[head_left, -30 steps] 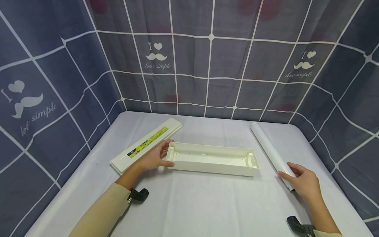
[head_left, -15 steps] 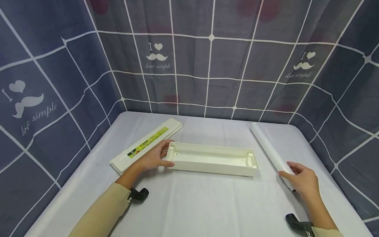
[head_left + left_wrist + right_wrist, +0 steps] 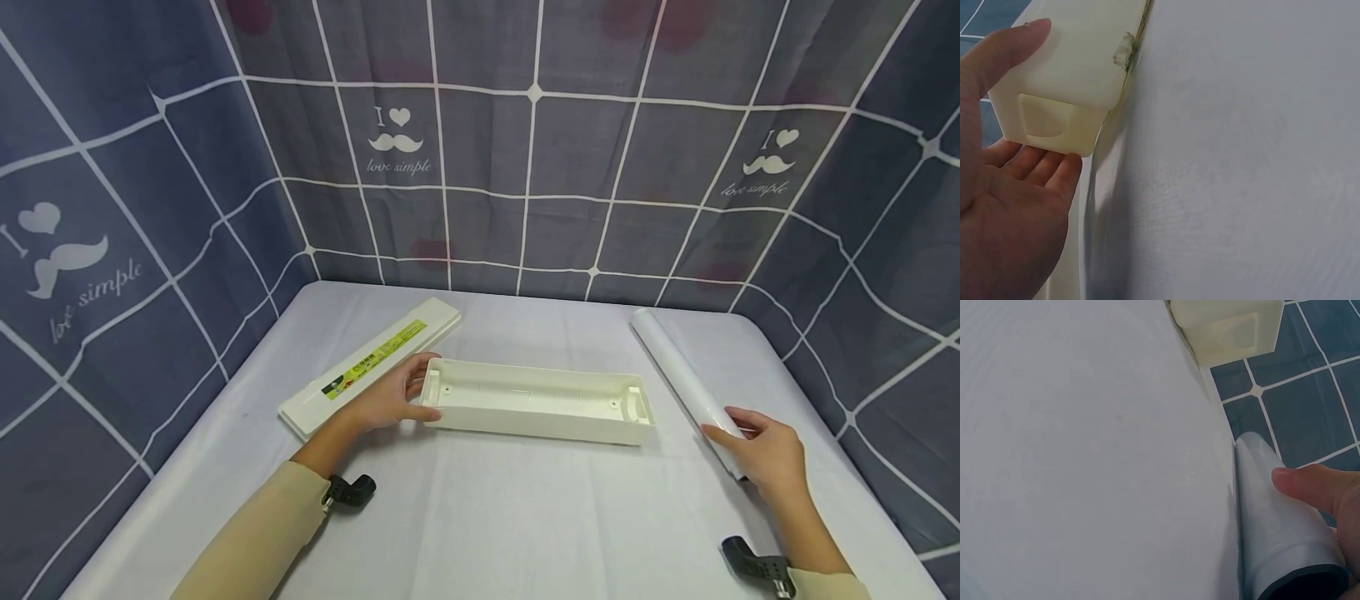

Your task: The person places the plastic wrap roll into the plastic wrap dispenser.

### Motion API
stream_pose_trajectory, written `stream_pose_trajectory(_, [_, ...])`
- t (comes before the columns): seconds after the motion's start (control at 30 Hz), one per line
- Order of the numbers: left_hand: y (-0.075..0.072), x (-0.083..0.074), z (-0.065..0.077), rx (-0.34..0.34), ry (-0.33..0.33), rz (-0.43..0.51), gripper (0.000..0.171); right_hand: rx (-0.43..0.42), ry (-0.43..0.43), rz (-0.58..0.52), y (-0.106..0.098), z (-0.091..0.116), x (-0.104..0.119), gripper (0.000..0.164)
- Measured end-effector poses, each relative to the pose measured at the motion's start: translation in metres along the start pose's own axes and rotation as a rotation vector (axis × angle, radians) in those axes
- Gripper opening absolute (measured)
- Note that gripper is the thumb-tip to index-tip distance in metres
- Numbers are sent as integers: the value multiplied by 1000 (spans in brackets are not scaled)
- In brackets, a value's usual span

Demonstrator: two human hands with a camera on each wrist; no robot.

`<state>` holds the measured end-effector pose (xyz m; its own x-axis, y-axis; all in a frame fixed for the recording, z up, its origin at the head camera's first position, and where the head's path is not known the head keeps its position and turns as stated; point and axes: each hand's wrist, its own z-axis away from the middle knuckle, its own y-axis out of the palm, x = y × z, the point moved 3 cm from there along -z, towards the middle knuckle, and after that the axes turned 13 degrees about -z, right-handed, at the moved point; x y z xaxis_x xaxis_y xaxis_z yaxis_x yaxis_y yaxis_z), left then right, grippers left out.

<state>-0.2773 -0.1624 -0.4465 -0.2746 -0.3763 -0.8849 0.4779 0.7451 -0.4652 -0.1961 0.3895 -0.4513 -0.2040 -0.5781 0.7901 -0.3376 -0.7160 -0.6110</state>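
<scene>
In the head view a long, cream plastic box (image 3: 540, 425), open at the top, lies across the middle of the table. My left hand (image 3: 386, 400) holds its left end, thumb on the near wall and fingers at the far side. The left wrist view shows that thumb on the smooth wall of the box (image 3: 1079, 56), beside a recessed end panel. On the right, my right hand (image 3: 772, 454) grips the near end of a glossy white roll of plastic wrap (image 3: 682, 375), thumb on top. Its dark, hollow core (image 3: 1307, 584) shows in the right wrist view.
A cream lid (image 3: 307, 408) with a green printed label (image 3: 375, 360) lies slanted behind my left hand. A white cloth covers the table (image 3: 525, 517). Dark blue checked curtains (image 3: 487, 150) surround its back and sides.
My right forearm has shifted very slightly forward, with the hand still on the roll of plastic wrap. The left hand, box and lid stay in place.
</scene>
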Motion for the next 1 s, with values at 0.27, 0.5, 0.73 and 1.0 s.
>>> stream_pose_trajectory(0.27, [0, 1, -1, 11, 2, 1, 97, -5, 80, -66, -1, -1, -2, 80])
stream_pose_trajectory(0.5, [0, 2, -1, 12, -7, -3, 97, -8, 91, -78, -1, -3, -4, 80])
stream_pose_trajectory(0.73, [0, 2, -2, 14, -8, -20, 96, -6, 69, -109, -1, -5, -4, 79])
stream_pose_trajectory(1.0, [0, 2, -1, 9, -13, -37, 97, 3, 23, -120, 2, -6, 1, 78])
